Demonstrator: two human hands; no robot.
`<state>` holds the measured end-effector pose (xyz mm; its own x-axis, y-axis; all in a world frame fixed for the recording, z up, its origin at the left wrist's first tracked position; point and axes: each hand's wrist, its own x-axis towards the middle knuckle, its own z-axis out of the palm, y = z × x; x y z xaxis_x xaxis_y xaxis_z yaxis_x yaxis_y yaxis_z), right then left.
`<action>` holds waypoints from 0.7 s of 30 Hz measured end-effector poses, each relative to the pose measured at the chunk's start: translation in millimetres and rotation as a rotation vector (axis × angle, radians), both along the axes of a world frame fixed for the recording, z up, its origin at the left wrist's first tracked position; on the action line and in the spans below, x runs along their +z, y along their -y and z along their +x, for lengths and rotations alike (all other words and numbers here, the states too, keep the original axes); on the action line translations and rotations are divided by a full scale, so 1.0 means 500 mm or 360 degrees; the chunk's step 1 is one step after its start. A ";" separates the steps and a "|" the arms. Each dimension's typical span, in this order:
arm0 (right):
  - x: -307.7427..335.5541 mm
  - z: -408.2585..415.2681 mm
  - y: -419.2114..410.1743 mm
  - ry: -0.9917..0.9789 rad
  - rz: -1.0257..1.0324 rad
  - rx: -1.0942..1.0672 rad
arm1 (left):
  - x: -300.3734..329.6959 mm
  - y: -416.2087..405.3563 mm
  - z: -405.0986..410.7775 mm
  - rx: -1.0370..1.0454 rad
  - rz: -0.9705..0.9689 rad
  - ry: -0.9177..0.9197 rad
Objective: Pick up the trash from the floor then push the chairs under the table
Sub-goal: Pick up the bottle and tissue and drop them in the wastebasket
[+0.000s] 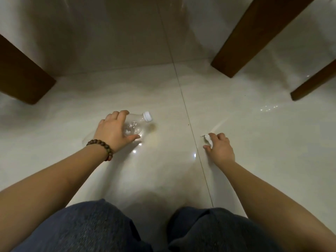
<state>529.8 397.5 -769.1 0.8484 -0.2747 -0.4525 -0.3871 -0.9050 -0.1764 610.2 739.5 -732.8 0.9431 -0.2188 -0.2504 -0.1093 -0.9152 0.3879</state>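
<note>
1. Left hand (113, 130) curls around the clear bottle (135, 125) lying on the floor (163, 88); close firmly before lifting
2. Right hand (220, 149) pinches the crumpled paper (208, 140); gather it fully

clear bottle (133, 127), white cap (147, 116); brown bead bracelet (101, 147).

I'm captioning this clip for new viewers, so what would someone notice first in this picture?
First, the clear plastic bottle with a white cap, lying on the glossy tiled floor left of centre, the left hand curled round it. Next, the right hand pinching a crumpled white tissue beside the tile seam. Dark wooden furniture legs frame the upper corners.
</note>
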 end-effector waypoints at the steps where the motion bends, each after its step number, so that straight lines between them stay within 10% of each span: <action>1: -0.001 0.001 -0.003 0.0020 0.0012 -0.0006 | 0.001 -0.004 -0.001 0.0018 -0.0006 0.0000; 9: 0.148 0.030 -0.066 0.0231 0.0294 0.0041 | 0.122 -0.047 -0.060 0.0288 0.0002 -0.0115; 21: 0.888 0.042 -0.183 0.0350 0.0437 0.0317 | 0.816 -0.047 -0.134 0.0513 -0.0015 -0.0155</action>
<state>550.8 489.2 -324.9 0.9576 0.0105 -0.2879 -0.1352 -0.8660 -0.4813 543.5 763.0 -324.9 0.9359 0.0840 -0.3421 0.2230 -0.8930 0.3908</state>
